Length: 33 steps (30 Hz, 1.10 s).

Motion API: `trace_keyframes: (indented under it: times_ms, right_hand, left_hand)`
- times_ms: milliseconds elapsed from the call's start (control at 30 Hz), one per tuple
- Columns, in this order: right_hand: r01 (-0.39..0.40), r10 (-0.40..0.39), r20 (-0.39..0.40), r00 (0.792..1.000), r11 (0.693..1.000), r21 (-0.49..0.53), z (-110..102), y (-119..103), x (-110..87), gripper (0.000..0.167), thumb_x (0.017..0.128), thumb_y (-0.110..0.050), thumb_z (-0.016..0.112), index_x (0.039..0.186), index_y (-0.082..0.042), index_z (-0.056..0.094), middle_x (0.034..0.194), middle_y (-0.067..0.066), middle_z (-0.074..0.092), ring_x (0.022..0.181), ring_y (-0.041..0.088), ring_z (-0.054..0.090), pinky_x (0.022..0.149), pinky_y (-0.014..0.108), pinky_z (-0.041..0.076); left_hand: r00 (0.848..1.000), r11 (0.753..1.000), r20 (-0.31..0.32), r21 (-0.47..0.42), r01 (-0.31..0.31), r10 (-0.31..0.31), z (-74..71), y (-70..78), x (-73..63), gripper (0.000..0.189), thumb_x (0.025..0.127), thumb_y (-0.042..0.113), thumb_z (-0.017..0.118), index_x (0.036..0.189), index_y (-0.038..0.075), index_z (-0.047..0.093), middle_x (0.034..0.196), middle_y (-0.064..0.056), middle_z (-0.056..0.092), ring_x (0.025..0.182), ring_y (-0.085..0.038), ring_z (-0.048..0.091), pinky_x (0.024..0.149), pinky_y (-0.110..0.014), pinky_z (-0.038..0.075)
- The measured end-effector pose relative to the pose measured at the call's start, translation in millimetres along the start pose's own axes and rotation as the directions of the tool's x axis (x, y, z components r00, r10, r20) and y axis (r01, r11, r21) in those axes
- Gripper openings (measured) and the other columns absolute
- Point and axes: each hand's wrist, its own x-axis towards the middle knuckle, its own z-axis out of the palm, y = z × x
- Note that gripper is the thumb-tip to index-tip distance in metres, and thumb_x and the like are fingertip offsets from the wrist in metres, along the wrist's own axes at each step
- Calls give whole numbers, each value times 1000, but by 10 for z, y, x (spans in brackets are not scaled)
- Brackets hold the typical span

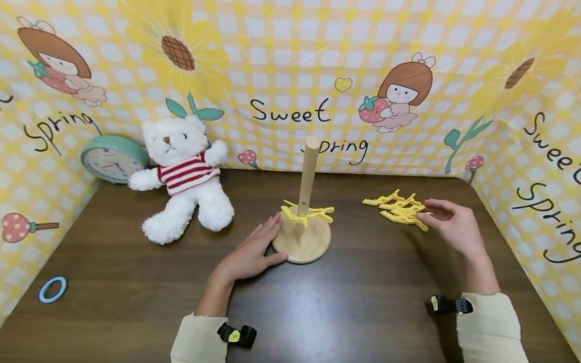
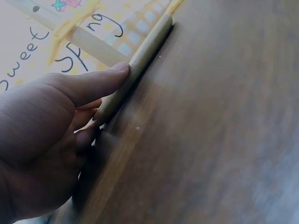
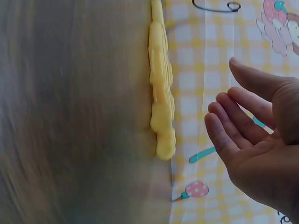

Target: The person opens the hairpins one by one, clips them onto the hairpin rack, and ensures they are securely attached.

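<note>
A round wooden stand (image 1: pixel 301 247) with an upright post stands mid-table. Thin yellow branching pieces (image 1: pixel 297 219) stick out around the lower part of its post. My left hand (image 1: pixel 251 252) rests against the left edge of the base, fingers extended and thumb at the front; in the left wrist view the thumb (image 2: pixel 100 83) touches the rim. My right hand (image 1: pixel 454 227) is beside a loose pile of yellow toothed, branching pieces (image 1: pixel 399 207), fingertips near its right end. In the right wrist view that pile (image 3: pixel 161 84) lies apart from the spread thumb and fingers.
A white teddy bear (image 1: pixel 188 171) in a striped shirt sits at the back left, against a green-rimmed clock (image 1: pixel 113 159). A light blue ring (image 1: pixel 52 290) lies at the left. Patterned cloth (image 1: pixel 281 70) walls in the brown table (image 1: pixel 136 282) at the back and sides.
</note>
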Motion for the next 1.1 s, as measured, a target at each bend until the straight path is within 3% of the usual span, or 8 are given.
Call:
trace_keyframes:
  times_ms: [100,200,333,433,667,900,1100]
  right_hand:
    - [-30,31,33,999,999,-31,-60,32,3,51,94,-21,76,130,12,61,127,34,61,87,-20,54,71,8,50]
    - [-51,56,57,997,995,-83,-88,68,4,51,94,-24,76,129,11,63,125,33,63,88,-13,57,69,9,50]
    - [-58,75,105,992,986,-153,-92,140,16,52,94,-25,76,129,11,62,122,33,65,100,22,68,68,10,48]
    - [-62,86,139,986,983,-172,-82,186,26,53,94,-24,76,130,12,61,122,33,64,111,43,64,70,10,47]
    - [-70,109,187,976,976,-205,-66,250,69,54,93,-26,76,130,11,61,120,30,67,110,44,64,73,18,48]
    - [-82,123,202,972,977,-199,-48,285,101,49,92,-21,77,127,11,63,116,27,70,106,35,66,70,17,50]
    - [-57,127,276,953,967,-249,-65,276,128,48,91,-18,78,126,11,63,117,29,68,110,44,64,83,40,55]
  left_hand:
    - [1000,1000,-5,-4,-6,6,19,3,-8,82,100,32,67,159,-1,21,168,-12,9,155,-30,7,125,-47,6]
    - [1000,1000,-8,-10,-10,10,32,-7,-25,82,100,32,67,159,-1,21,168,-12,9,155,-30,7,125,-47,6]
    - [1000,1000,-11,-21,-9,9,37,-15,-33,82,100,32,67,159,-2,22,169,-12,9,155,-30,7,125,-47,6]
    - [1000,1000,-13,-22,-12,12,32,-20,-33,82,100,32,67,159,-2,22,168,-13,10,155,-31,7,125,-48,7]
    - [1000,1000,-4,-19,-8,8,15,-13,8,83,99,31,68,160,-1,20,169,-11,8,155,-30,6,125,-47,5]
    - [1000,1000,-3,-20,-14,14,-6,-12,21,83,100,31,67,160,-1,20,169,-11,8,155,-31,6,125,-48,6]
    - [1000,1000,-1,-13,-22,22,-7,-13,12,82,100,31,67,159,-3,20,169,-10,8,155,-31,6,125,-48,7]
